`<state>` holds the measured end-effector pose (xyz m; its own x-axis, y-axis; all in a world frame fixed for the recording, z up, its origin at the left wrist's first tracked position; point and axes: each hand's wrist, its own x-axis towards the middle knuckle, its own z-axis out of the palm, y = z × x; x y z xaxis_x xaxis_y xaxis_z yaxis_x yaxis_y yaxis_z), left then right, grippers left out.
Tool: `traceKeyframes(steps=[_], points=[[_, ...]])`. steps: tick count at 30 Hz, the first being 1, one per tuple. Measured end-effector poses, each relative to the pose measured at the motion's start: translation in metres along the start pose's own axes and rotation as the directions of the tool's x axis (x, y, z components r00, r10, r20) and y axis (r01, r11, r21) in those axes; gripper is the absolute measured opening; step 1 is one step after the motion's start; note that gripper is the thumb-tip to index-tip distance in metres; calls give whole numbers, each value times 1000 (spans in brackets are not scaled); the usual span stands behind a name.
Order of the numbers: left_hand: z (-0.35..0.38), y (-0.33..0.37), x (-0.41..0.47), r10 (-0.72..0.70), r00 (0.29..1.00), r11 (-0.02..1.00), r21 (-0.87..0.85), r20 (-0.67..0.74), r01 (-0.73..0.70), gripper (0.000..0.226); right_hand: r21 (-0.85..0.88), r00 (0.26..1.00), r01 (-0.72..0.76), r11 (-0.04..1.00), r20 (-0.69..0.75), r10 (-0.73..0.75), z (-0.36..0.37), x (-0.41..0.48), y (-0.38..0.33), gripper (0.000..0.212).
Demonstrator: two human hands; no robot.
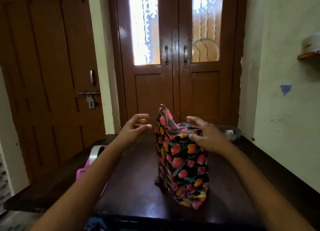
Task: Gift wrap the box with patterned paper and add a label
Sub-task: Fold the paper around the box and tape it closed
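A box wrapped in black paper with red and orange tulips (183, 163) stands upright on the dark wooden table (135, 182). One flap of the paper sticks up at the box's far left corner. My right hand (202, 135) rests on the top of the box, fingers spread and pressing the folded paper down. My left hand (136, 125) hovers just left of the raised flap, fingers loosely curled and holding nothing. The box itself is hidden under the paper.
A roll of clear tape (96, 153) sits on a pink holder (81, 172) at the table's left edge. A dark bag (232, 132) lies at the far right of the table. Brown doors (173, 75) stand behind, a wall at the right.
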<state>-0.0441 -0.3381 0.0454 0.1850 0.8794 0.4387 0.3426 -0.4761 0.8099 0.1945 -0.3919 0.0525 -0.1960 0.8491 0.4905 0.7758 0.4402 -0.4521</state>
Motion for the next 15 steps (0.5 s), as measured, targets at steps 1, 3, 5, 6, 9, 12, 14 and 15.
traceKeyframes(steps=[1, 3, 5, 6, 9, 12, 14, 15], points=[[-1, 0, 6, 9, 998, 1000, 2, 64, -9, 39, 19, 997, -41, 999, 64, 39, 6, -1, -6, 68], [-2, 5, 17, 2, 974, 1000, -3, 226, -1, 47, -129, 981, -110, 986, 148, 129, 23, 1, -16, 98], [-2, 7, 26, -18, 934, 1000, -7, 357, 22, 40, -269, 988, -101, 958, 89, 129, 38, 7, -21, 100], [-1, 9, 29, -25, 920, 1000, 4, 392, 26, 30, -277, 994, -89, 957, 37, 103, 39, 10, -21, 88], [0, 8, 28, 32, 912, 999, -39, 410, -18, 11, -77, 991, -62, 995, 114, 71, 25, 13, -6, 62], [0, 18, 16, 84, 907, 996, -67, 413, -62, 8, 239, 940, -107, 965, 341, 19, 11, 11, 13, 69], [2, 24, 12, 102, 902, 995, -47, 419, -91, 13, 412, 941, -134, 901, 339, -15, 10, 11, 15, 48], [2, 28, 10, 111, 898, 994, -38, 426, -105, 19, 461, 959, -121, 879, 284, -17, 13, 12, 15, 38]])
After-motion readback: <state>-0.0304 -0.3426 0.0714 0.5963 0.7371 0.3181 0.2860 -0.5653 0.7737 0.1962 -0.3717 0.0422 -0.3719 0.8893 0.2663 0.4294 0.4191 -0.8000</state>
